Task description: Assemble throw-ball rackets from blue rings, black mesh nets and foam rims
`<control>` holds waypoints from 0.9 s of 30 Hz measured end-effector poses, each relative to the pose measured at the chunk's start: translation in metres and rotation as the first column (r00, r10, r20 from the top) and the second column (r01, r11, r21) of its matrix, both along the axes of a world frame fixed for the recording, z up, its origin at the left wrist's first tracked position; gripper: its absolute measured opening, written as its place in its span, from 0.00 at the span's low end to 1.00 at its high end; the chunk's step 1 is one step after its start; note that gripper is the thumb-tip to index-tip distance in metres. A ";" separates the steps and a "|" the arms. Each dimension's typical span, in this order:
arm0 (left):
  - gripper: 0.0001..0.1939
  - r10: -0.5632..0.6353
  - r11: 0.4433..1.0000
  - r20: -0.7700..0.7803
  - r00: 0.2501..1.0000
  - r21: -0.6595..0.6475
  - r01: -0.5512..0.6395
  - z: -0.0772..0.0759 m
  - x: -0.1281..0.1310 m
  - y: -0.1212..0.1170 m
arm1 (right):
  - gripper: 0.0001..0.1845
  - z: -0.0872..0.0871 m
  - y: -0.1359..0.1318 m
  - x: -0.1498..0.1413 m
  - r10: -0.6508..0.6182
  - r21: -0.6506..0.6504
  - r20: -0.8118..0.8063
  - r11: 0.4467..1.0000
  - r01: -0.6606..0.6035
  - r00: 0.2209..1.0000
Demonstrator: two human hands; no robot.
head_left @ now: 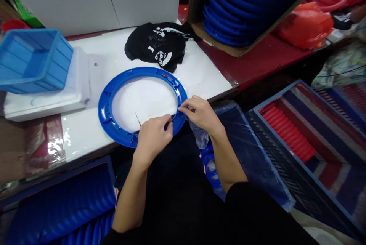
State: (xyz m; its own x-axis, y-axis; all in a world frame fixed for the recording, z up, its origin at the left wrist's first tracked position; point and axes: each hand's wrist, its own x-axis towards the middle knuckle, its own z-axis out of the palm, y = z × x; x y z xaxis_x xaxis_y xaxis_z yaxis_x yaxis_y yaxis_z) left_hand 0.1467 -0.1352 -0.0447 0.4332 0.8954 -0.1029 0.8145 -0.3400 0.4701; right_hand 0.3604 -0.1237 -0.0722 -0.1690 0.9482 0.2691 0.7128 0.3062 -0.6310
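Note:
A blue plastic ring (106, 113), broad and oval in this view, lies on the white tabletop with its near right edge overhanging my lap. My left hand (154, 134) is closed at the ring's near right part, thumb and forefinger pressed together over the rim. Just right of it, my right hand (198, 111) pinches with its fingertips at the ring's right side. Whatever thin or small piece sits in the two pinches is too small to make out. Tiny reddish and metallic bits (168, 78) rest in the ring's far right channel.
A black printed cloth (157, 43) lies behind the ring. At left, a light blue bin (54, 66) stands on a white foam slab (45, 104). A carton (197, 8) holds stacked blue rings (228, 12). Crates flank me, one with red rings (288, 130).

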 end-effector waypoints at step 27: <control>0.13 -0.021 0.999 -0.037 0.999 0.033 0.022 0.002 0.006 0.008 | 0.07 0.016 0.004 -0.006 0.122 -0.029 0.039 0.992 -0.121 0.992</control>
